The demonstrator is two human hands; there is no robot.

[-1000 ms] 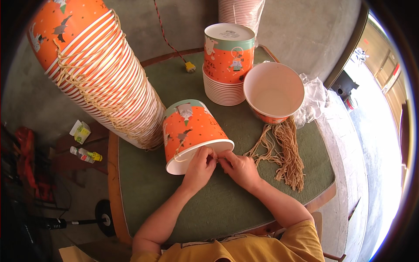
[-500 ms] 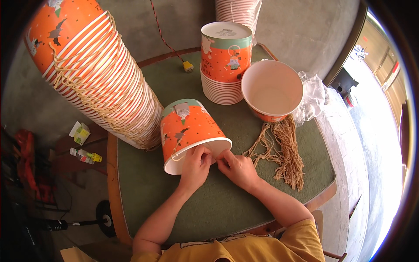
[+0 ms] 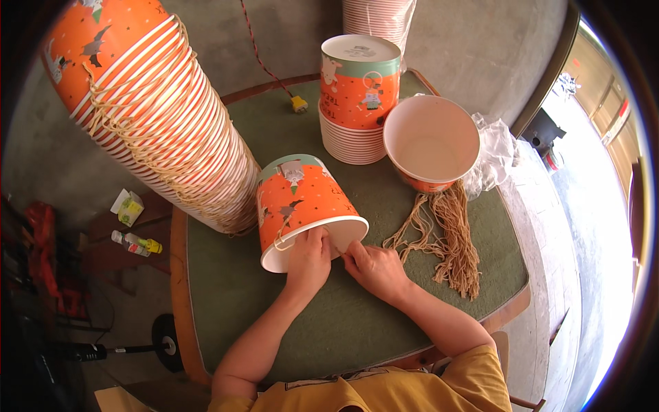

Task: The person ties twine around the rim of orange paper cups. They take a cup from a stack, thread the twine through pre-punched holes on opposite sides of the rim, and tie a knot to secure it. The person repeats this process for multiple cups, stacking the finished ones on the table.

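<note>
An orange paper bucket with a pale green band and cartoon figures lies tilted on the table, its white-rimmed mouth toward me. A thin tan cord passes through its wall near the rim at the left. My left hand reaches into the mouth with its fingers closed; the tips are partly hidden. Just outside the rim, my right hand pinches a thin strand that runs into the bucket toward the left fingers. To the right lies a bundle of loose tan cords.
A tall leaning stack of corded orange buckets stands at the left. Farther back are an upside-down bucket stack, an open bucket and a clear plastic bag. A yellow plug lies on the green tabletop.
My left fingers have gone deeper into the bucket's mouth. My right hand has turned slightly and drawn a little away from the left, with the strand showing between them.
</note>
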